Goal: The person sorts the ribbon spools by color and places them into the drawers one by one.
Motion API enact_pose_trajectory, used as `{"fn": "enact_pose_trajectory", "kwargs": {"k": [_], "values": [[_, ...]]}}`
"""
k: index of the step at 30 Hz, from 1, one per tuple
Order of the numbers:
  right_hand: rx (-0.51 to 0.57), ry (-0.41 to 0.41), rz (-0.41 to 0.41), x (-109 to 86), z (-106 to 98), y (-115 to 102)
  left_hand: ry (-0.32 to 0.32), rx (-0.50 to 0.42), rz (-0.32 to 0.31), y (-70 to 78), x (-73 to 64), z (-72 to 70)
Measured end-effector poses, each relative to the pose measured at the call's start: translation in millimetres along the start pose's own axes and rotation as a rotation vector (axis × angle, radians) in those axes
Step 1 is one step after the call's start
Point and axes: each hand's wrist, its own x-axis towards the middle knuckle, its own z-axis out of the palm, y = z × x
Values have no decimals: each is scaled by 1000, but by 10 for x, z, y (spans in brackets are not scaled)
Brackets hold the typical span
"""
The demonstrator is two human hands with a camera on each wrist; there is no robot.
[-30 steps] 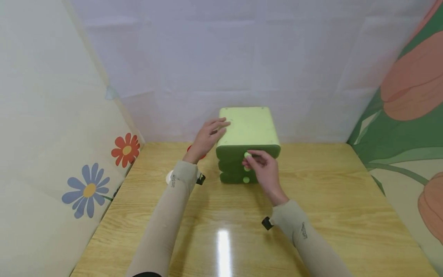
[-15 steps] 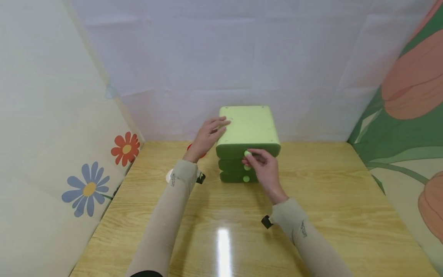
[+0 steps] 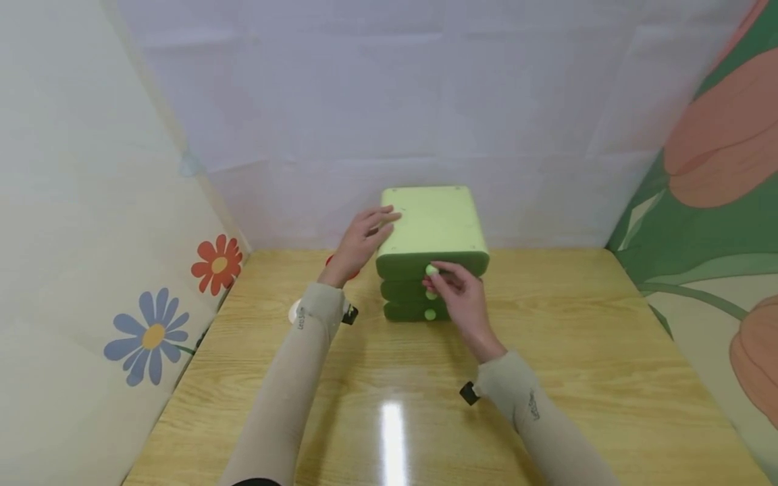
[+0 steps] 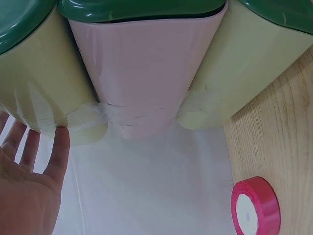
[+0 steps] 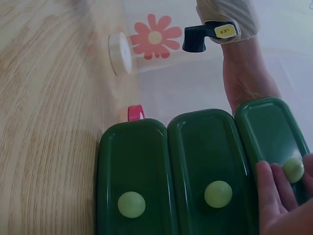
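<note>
A small three-tier drawer cabinet with a pale green top and dark green drawer fronts stands at the back of the table. My left hand rests against its upper left edge, fingers extended. In the left wrist view those fingers touch the side of the yellowish top tier; clear tape runs across the tiers, and the middle one is pink. With thumb and fingers my right hand pinches the round light green knob of the top drawer. All three drawer fronts sit against the cabinet in the right wrist view.
Left of the cabinet, a red ribbon roll stands on the wooden table, partly behind my left wrist in the head view. Nearer lies a white roll. A white cloth wall rises behind the cabinet; patterned panels flank the table.
The head view shifts slightly. Both hands keep their places on the cabinet and the knob, and the drawers show no visible movement.
</note>
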Motion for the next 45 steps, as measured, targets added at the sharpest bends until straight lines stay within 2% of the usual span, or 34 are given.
{"fn": "enact_pose_trajectory", "kwargs": {"k": [5,9,16,19,23,27,30,38,45], "values": [[-59,-68,9,-78,-49,-40,2,-1,-2,-21,-24,0],[-100,-91,13,-128,-90,-61,4,4,-2,-33,-35,2],[-123,-12,11,-146,-179,8,4,-14,-6,-53,-40,-7],[-99,21,63,-145,-213,35,-1,-27,-15,-57,-38,-12],[-73,37,194,-157,-241,84,-7,-36,-13,-44,-42,-12],[-78,1,291,-177,-251,164,-3,-31,-17,-38,-53,-7],[-66,-27,317,-181,-247,211,-1,-27,-12,-37,-47,-1],[18,-97,305,-160,-205,273,6,-24,5,-36,-19,15],[0,-103,298,-130,-148,289,10,-15,5,-29,-8,19]]}}
